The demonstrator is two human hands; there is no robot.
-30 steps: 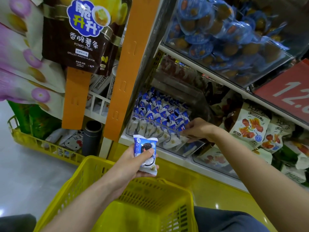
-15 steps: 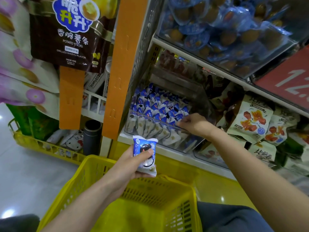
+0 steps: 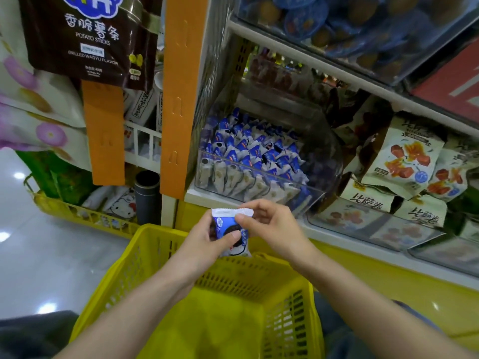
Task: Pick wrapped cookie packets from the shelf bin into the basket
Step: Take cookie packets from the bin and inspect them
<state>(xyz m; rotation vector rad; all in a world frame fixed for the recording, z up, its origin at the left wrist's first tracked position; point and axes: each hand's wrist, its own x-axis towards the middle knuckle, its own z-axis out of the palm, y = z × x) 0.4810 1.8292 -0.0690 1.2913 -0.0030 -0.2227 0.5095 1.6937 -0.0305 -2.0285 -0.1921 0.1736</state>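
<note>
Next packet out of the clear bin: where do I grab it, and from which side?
Pinch the top edge of a front-row cookie packet, coming down from above. They stand upright, packed tight, and the front wall of the clear bin covers their faces.

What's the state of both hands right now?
Left hand: closed, gripping the cookie packet.
Right hand: closed, pinching the cookie packet's top edge.

Centre frame: your left hand (image 3: 203, 243) and right hand (image 3: 270, 226) both pinch one packet (image 3: 227, 228) above the yellow basket (image 3: 124, 275), below the bin (image 3: 329, 161).
</note>
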